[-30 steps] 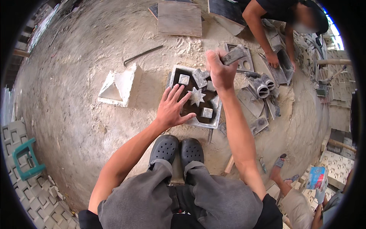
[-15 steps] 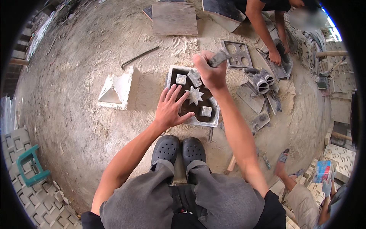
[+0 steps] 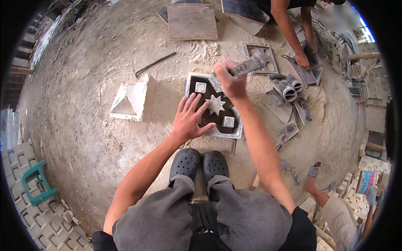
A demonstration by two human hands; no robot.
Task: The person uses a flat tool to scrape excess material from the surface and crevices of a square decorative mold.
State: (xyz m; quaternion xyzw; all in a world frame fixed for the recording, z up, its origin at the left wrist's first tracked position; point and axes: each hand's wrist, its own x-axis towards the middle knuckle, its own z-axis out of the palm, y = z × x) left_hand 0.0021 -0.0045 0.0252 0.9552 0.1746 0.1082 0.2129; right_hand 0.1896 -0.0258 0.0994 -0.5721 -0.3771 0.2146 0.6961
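Beige dust coated the ground (image 3: 83, 92) around us, with pale blocks (image 3: 33, 221) and a green stool (image 3: 45, 196) toward the left rim. Near us lay a bent rod (image 3: 155, 62), a white hollow block (image 3: 146, 94), a perforated plate (image 3: 261, 49) and grey tubes (image 3: 284, 86). Our grey-rimmed tray (image 3: 238, 131) sat just ahead of our shoes (image 3: 184, 163), a star-shaped piece (image 3: 216, 105) inside. Our left hand (image 3: 189, 121) lay at the tray's left side, fingers spread; our right hand (image 3: 232, 81), hiding its upper right corner, had fingers curled round a dark grey tool (image 3: 251, 65).
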